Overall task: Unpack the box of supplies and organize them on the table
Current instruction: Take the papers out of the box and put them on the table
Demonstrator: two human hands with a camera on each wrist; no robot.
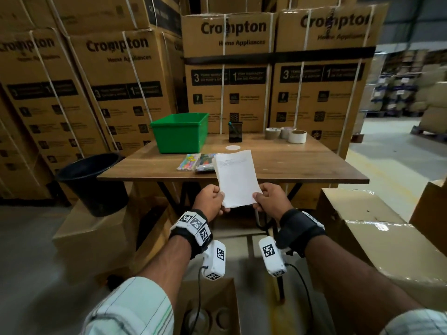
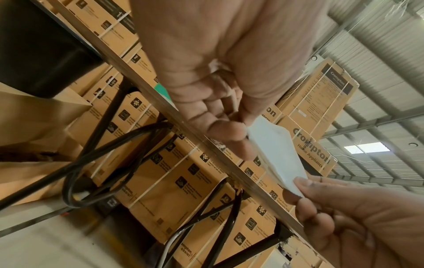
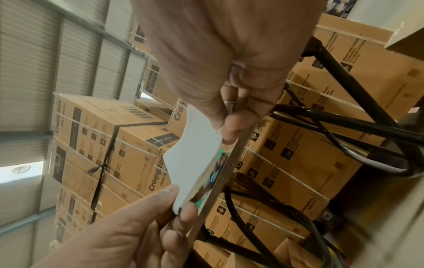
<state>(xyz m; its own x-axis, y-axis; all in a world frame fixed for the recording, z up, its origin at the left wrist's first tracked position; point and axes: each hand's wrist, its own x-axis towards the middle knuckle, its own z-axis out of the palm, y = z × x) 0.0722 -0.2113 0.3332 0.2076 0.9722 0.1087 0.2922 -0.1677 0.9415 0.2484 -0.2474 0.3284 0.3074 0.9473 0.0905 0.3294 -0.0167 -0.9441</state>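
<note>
between left hand (image 1: 211, 199) and right hand (image 1: 272, 199): pinched paper stack (image 1: 235, 177), seemingly level.

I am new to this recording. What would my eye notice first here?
First, the white paper stack, which both hands, left hand and right hand, hold up before the wooden table. Next, the green bin on the table's far left, with tape rolls far right.

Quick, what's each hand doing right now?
Left hand: pinching the near left corner of the white stack of paper sheets.
Right hand: pinching its near right corner.
</note>
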